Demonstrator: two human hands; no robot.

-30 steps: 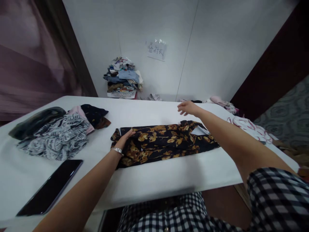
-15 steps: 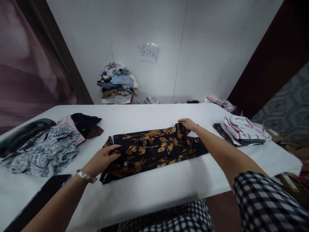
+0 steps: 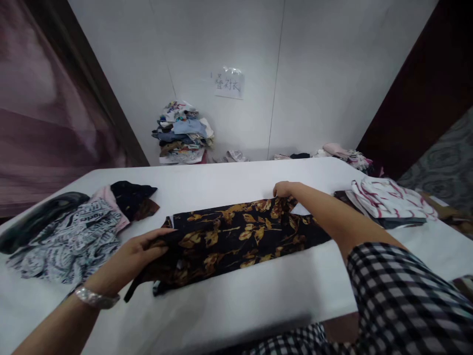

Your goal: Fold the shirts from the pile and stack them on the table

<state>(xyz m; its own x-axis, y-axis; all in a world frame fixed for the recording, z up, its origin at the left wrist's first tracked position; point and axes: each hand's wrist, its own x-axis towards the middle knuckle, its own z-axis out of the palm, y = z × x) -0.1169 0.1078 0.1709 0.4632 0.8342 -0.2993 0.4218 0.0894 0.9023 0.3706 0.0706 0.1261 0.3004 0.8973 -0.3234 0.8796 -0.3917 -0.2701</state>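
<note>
A black shirt [image 3: 236,234] with a gold and brown leaf print lies as a long folded strip across the white table [image 3: 207,185]. My left hand [image 3: 131,259], with a silver bracelet at the wrist, is closed on the shirt's left end and holds its edge slightly raised; a dark corner hangs below the fingers. My right hand [image 3: 286,189] pinches the shirt's far edge near the right end, where the fabric is bunched. A small pale patch shows beside it, and my forearm covers part of the right end.
Crumpled clothes [image 3: 74,234] lie at the left, black-and-white printed fabric among them. Folded garments [image 3: 391,199], a white one with red lines on top, sit at the right. Beyond the table stands a tall clothes stack [image 3: 185,133]. A handwritten sign [image 3: 229,83] hangs on the wall.
My left hand has moved left and nearer to me, drawing out the shirt's left edge. My right hand stays at the far edge, its fingers more curled. The view has shifted slightly.
</note>
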